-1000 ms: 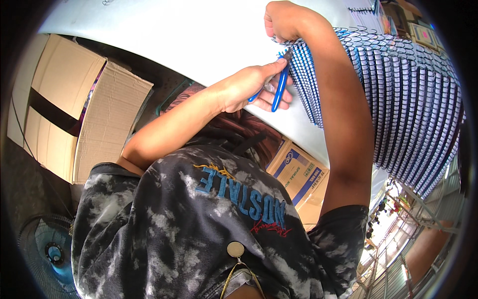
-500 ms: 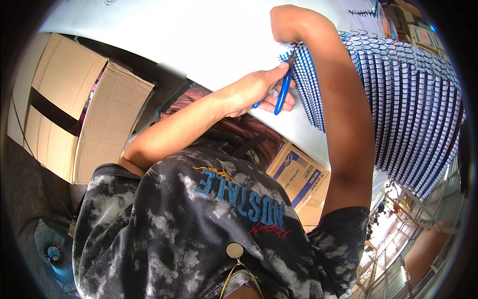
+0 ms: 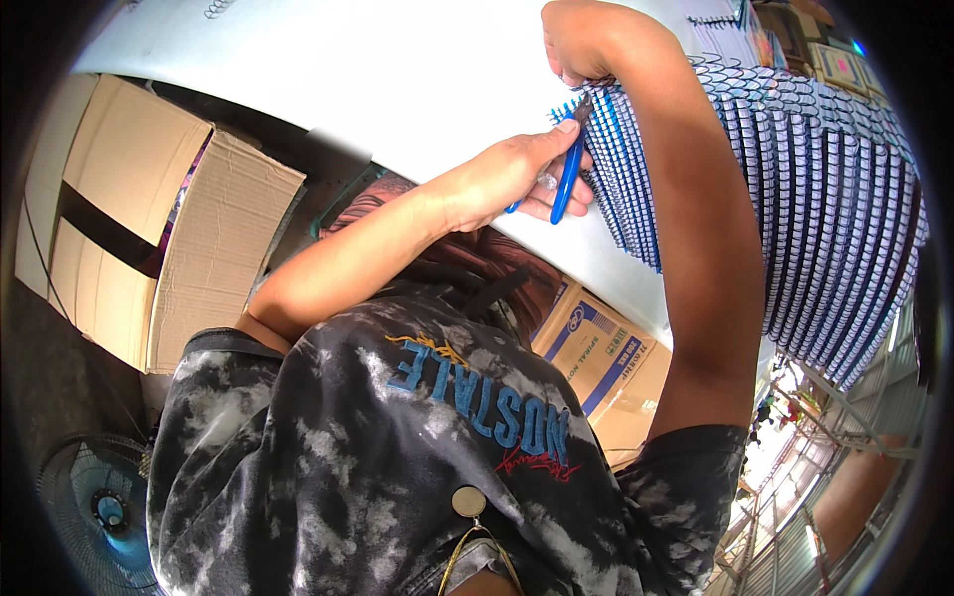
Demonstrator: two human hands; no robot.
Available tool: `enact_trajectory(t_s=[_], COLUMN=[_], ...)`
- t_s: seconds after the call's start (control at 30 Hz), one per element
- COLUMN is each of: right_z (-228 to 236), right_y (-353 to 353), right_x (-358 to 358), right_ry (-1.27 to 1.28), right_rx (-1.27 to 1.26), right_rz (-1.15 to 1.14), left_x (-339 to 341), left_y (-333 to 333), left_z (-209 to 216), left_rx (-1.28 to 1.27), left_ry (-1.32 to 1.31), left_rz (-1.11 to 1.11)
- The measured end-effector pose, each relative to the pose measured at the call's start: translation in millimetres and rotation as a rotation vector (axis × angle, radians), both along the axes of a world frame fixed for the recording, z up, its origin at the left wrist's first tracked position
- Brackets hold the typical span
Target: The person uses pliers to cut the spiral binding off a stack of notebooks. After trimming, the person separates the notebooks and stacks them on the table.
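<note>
Blue-handled pliers rest in my left hand, thumb along the upper part and fingers curled behind the handles. Their dark jaws touch or nearly touch the near corner of a row of spiral-bound notebooks, where blue coil ends stick out. My right hand is bent down over the far end of that corner, just beyond the jaws. Its fingers curl inward and are mostly hidden, so what they hold does not show. My right forearm covers part of the notebooks.
The notebooks lie on a white table, with a loose wire coil at its far left. A large cardboard box stands left, another box under the table edge. A fan is at lower left.
My right forearm and elbow have shifted a little to the right, and the right hand has moved slightly upward. My left hand keeps the pliers at nearly the same spot.
</note>
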State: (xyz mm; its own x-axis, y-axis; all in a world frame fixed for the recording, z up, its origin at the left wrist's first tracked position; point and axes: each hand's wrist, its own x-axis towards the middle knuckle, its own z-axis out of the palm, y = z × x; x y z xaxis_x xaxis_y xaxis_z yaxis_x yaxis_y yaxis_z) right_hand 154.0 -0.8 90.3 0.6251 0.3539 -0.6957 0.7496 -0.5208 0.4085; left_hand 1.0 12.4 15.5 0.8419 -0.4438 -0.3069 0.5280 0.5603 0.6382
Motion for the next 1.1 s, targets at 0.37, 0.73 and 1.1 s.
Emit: enact_trajectory(t_s=[0.37, 0.73, 1.1], right_z=[7.3, 0.0, 13.6], right_y=[-2.8, -3.3, -1.3], right_x=[-1.2, 5.2, -2.2], right_ry=[0.007, 0.000, 0.055], right_rx=[0.083, 0.075, 0.125], right_rz=[-0.021, 0.008, -0.127], left_x=[-1.7, 4.6, 6.5], left_y=[3.6, 5.8, 10.0], left_z=[-0.3, 7.2, 6.3], left_rx=[-0.005, -0.008, -0.054], left_ry=[0.000, -0.022, -0.048], left_rz=[0.051, 0.050, -0.014])
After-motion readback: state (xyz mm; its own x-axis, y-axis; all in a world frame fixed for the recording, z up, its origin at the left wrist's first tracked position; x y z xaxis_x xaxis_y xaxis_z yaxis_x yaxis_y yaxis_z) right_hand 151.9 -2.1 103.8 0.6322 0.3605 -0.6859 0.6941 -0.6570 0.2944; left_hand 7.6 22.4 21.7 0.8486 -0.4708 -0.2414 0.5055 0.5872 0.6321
